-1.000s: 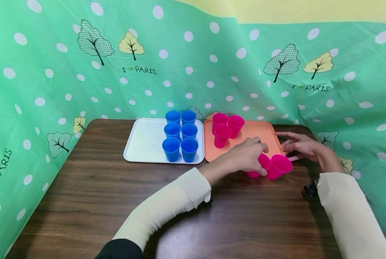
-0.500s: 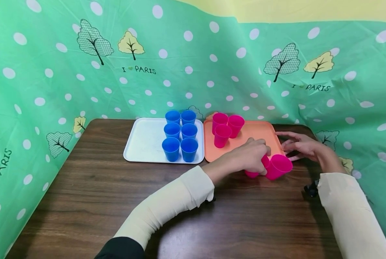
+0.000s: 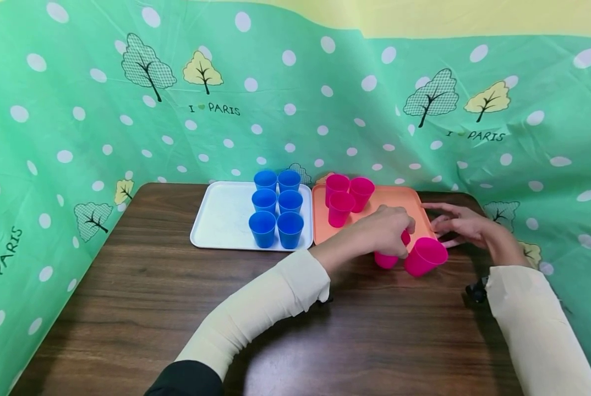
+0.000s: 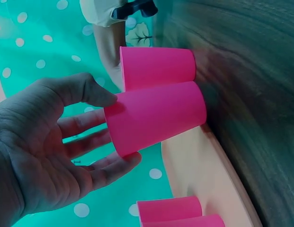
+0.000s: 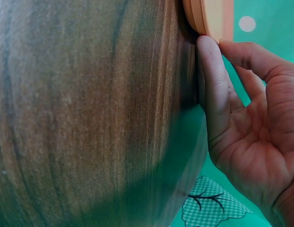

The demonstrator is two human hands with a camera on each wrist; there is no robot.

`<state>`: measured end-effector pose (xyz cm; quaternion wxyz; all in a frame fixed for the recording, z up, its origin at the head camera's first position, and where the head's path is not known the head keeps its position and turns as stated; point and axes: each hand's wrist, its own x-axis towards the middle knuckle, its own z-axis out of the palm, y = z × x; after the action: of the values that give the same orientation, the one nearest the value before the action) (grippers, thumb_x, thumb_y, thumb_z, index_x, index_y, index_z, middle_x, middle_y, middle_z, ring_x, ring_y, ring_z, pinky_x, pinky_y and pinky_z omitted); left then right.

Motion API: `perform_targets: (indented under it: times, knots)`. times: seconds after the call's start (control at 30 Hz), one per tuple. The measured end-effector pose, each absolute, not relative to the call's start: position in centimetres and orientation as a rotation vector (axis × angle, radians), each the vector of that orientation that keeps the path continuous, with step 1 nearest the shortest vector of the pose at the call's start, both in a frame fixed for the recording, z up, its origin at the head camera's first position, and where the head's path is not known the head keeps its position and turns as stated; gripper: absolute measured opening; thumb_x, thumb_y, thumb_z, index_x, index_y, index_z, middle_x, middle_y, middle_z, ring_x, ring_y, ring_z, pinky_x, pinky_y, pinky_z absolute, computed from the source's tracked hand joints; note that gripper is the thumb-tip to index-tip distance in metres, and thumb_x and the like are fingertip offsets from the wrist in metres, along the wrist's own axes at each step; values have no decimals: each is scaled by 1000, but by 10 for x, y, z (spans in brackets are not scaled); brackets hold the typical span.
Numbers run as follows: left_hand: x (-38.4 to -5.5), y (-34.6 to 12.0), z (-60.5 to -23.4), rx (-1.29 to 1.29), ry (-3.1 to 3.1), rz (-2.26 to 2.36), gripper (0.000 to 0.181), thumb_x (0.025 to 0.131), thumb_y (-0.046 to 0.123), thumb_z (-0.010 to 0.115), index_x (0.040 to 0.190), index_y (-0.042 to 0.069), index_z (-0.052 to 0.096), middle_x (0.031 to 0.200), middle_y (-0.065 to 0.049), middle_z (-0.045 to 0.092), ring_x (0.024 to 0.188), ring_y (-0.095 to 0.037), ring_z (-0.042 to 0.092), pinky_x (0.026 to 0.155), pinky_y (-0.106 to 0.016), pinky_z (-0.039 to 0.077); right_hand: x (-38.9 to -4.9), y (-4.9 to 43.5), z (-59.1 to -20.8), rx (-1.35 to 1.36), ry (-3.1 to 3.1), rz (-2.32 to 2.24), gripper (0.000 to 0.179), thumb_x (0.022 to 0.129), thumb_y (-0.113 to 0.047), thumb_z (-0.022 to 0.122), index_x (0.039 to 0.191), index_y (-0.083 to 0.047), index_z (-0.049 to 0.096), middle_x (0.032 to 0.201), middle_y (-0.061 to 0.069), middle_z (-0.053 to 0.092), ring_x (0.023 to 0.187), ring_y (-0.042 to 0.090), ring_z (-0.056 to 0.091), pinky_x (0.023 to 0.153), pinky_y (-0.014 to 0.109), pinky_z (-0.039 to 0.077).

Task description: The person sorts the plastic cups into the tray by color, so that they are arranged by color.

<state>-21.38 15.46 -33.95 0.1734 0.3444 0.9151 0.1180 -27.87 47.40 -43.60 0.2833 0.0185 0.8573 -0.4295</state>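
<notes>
My left hand (image 3: 386,230) reaches over the orange tray (image 3: 379,193) and holds a pink cup (image 4: 156,118) by its rim, thumb on one side and fingers on the other. In the head view the hand covers much of that cup. Close beside it, at the tray's front right corner, is a second pink cup (image 3: 426,257). Three more pink cups (image 3: 341,209) stand grouped at the tray's back left. At the tray's right side my right hand (image 3: 461,224) has its fingers spread, and in the right wrist view its fingertips (image 5: 208,45) touch the tray's edge.
A white tray (image 3: 221,217) adjoins the orange one on the left, with several blue cups (image 3: 289,230) in two columns on its right half. Both trays lie near the back of the dark wooden table (image 3: 375,335). A green dotted cloth (image 3: 256,110) hangs behind.
The left hand has shifted slightly, and the pink cup in it has moved a little left, opening a gap to the cup beside it. The right hand stays in place.
</notes>
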Motion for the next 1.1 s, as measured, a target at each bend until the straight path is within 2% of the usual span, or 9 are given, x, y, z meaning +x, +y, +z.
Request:
perform_targets:
  times: [0.2,0.43,0.67,0.83,1.1]
  knots:
    - [-217,150,-334,993,2588,376,58,93,39,92,146,27,72,134,12,69,121,-8,54,102,-23,52,-278,474,-435,52,2295,-1155,86,111,-18,67,182,-17,18,142,21,66,114,27,74,95,54,71]
    - [-221,148,-329,994,2664,325,59,92,37,92,146,29,70,133,10,63,118,-8,52,91,-21,56,-278,475,-434,44,2293,-1152,87,111,-18,68,182,-17,18,145,23,65,115,27,74,96,54,71]
    - [-227,144,-342,1008,2790,264,37,97,33,88,129,24,72,126,4,61,116,-13,50,83,-22,58,-277,475,-434,50,2284,-1159,87,110,-17,68,182,-18,18,143,22,67,115,27,74,95,54,71]
    - [-234,143,-358,1000,2860,228,31,96,31,88,120,23,70,123,3,62,113,-15,50,82,-24,58,-277,474,-436,52,2288,-1154,88,110,-18,69,182,-18,18,146,26,65,115,26,75,95,54,71]
    - [-243,143,-366,948,2930,241,45,93,34,90,133,24,72,129,2,63,115,-16,52,88,-24,61,-277,473,-436,48,2296,-1159,89,109,-17,69,182,-18,18,144,23,68,115,26,75,95,54,71]
